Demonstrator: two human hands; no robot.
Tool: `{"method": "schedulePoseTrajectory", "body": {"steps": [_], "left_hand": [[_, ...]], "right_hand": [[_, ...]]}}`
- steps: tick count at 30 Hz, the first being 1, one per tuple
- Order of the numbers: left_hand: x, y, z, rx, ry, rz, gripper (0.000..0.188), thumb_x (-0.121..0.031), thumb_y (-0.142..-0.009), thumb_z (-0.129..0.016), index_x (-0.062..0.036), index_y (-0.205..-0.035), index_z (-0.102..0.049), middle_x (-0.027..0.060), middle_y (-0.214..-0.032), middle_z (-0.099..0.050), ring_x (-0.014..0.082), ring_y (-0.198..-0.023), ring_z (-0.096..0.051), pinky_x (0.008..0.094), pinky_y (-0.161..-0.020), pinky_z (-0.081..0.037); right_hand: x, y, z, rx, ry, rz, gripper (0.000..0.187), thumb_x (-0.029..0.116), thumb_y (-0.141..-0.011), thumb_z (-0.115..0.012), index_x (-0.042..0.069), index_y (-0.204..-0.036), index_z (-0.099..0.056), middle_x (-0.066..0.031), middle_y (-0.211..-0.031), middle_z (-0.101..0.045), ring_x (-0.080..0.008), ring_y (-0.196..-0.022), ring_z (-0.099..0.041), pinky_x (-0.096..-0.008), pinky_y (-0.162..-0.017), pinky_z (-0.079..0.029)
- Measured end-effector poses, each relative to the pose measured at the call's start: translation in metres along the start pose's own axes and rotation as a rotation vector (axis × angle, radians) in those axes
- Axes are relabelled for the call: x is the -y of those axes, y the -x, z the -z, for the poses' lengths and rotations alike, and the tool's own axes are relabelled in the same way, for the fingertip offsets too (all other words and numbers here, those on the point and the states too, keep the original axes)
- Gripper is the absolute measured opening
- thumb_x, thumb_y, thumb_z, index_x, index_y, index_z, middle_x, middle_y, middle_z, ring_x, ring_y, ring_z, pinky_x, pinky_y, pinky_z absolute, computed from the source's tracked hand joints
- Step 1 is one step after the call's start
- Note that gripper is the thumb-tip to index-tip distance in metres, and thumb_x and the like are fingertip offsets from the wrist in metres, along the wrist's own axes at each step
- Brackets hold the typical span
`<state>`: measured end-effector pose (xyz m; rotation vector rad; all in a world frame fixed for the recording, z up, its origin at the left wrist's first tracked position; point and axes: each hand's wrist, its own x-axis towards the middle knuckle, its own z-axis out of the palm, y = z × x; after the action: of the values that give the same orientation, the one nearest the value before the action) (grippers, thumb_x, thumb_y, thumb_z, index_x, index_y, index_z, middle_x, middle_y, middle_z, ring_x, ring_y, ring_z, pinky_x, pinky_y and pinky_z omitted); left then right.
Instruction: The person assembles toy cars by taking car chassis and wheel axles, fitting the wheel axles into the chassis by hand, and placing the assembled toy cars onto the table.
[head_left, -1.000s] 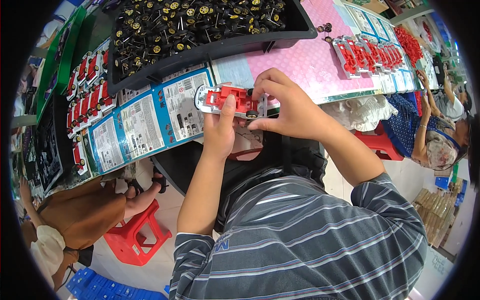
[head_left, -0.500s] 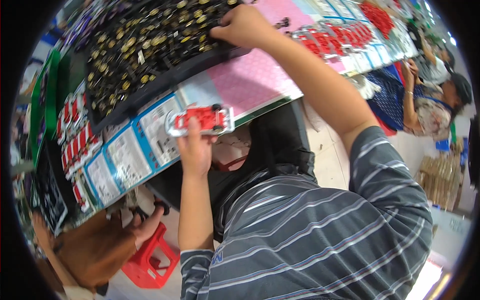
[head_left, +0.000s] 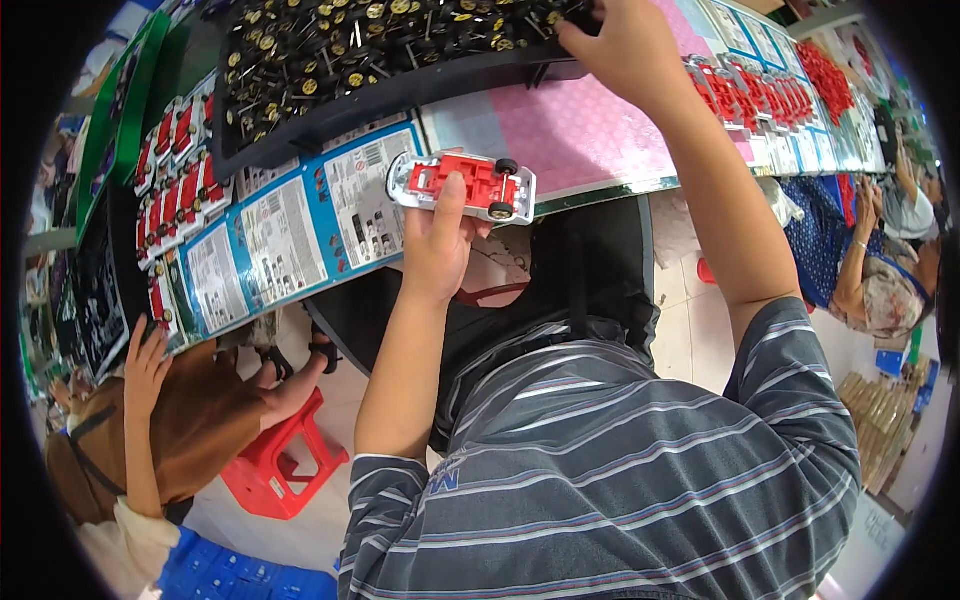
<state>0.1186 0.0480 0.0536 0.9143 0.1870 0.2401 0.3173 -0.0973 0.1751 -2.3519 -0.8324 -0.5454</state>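
Note:
My left hand [head_left: 437, 240] is closed around an upside-down toy car [head_left: 470, 183] with a white body and a red underside, held over the table's near edge. The thumb presses on the red base. A pair of black wheels sits at the car's right end; no wheels show at its left end. My right hand [head_left: 625, 50] reaches to the right end of a black tray [head_left: 400, 97] heaped with black-and-gold wheels on axles [head_left: 350, 60]. Its thumb stands apart from the fingers over the wheels. The upper picture edge cuts off some fingertips.
Rows of red-and-white toy cars lie left [head_left: 180, 205] and right [head_left: 750, 95] on the table. Printed sheets [head_left: 285, 235] and a pink mat [head_left: 555, 140] cover its top. A co-worker's hand [head_left: 148, 365] is at the left edge, near a red stool [head_left: 285, 465]. Other people sit at right.
The view has shifted, so the table and both hands appear farther right and higher. My right thumb has spread from the fingers at the tray. The co-worker's hand at left shows more fully.

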Motion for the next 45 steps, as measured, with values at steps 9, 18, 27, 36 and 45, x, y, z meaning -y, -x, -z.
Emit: {"method": "schedulePoseTrajectory", "body": {"steps": [9, 18, 27, 36, 45], "left_hand": [[0.003, 0.003, 0.004, 0.040, -0.185, -0.055, 0.029, -0.019, -0.095, -0.071, -0.0048, -0.117, -0.059, 0.0018, -0.100, -0.065, 0.0082, -0.079, -0.058, 0.0240, -0.065, -0.047], [0.003, 0.006, 0.017, 0.117, -0.353, -0.008, 0.011, -0.009, -0.093, -0.067, 0.0001, -0.098, -0.065, 0.0035, -0.087, -0.066, 0.0109, -0.075, -0.059, 0.0269, -0.066, -0.048], [0.000, 0.008, 0.014, 0.125, -0.326, -0.008, 0.015, -0.011, -0.094, -0.067, 0.0005, -0.104, -0.064, 0.0027, -0.091, -0.066, 0.0107, -0.076, -0.059, 0.0268, -0.066, -0.049], [-0.030, 0.044, 0.044, -0.074, -0.090, 0.017, 0.034, -0.022, -0.101, -0.060, -0.0056, -0.130, -0.052, 0.0060, -0.112, -0.066, 0.0124, -0.091, -0.065, 0.0265, -0.066, -0.052], [-0.171, 0.091, 0.169, -0.676, -0.545, -0.188, 0.032, -0.027, -0.104, -0.057, -0.0041, -0.127, -0.053, 0.0079, -0.114, -0.066, 0.0157, -0.093, -0.068, 0.0320, -0.077, -0.057]], "right_hand": [[0.073, 0.076, -0.034, 0.386, -0.606, 0.162, 0.053, 0.010, -0.074, -0.081, 0.001, -0.122, -0.062, -0.0142, -0.117, -0.066, -0.0251, -0.105, -0.067, -0.0352, -0.092, -0.055], [0.084, 0.078, -0.045, 0.555, -0.528, 0.073, 0.051, 0.014, -0.074, -0.081, -0.001, -0.120, -0.064, -0.0174, -0.107, -0.069, -0.0286, -0.093, -0.070, -0.0352, -0.085, -0.056], [0.081, 0.084, -0.044, 0.517, -0.516, 0.101, 0.051, 0.019, -0.077, -0.081, 0.000, -0.121, -0.064, -0.0184, -0.109, -0.069, -0.0278, -0.093, -0.069, -0.0366, -0.085, -0.055], [0.037, 0.101, 0.005, 0.358, -0.496, -0.043, 0.030, 0.009, -0.087, -0.073, -0.002, -0.113, -0.066, -0.0118, -0.110, -0.067, -0.0193, -0.098, -0.065, -0.0317, -0.090, -0.052], [-0.125, 0.144, 0.064, 0.157, 0.332, -0.147, 0.039, 0.007, -0.086, -0.072, 0.005, -0.125, -0.064, -0.0173, -0.125, -0.064, -0.0356, -0.121, -0.059, -0.0415, -0.102, -0.047]]}}
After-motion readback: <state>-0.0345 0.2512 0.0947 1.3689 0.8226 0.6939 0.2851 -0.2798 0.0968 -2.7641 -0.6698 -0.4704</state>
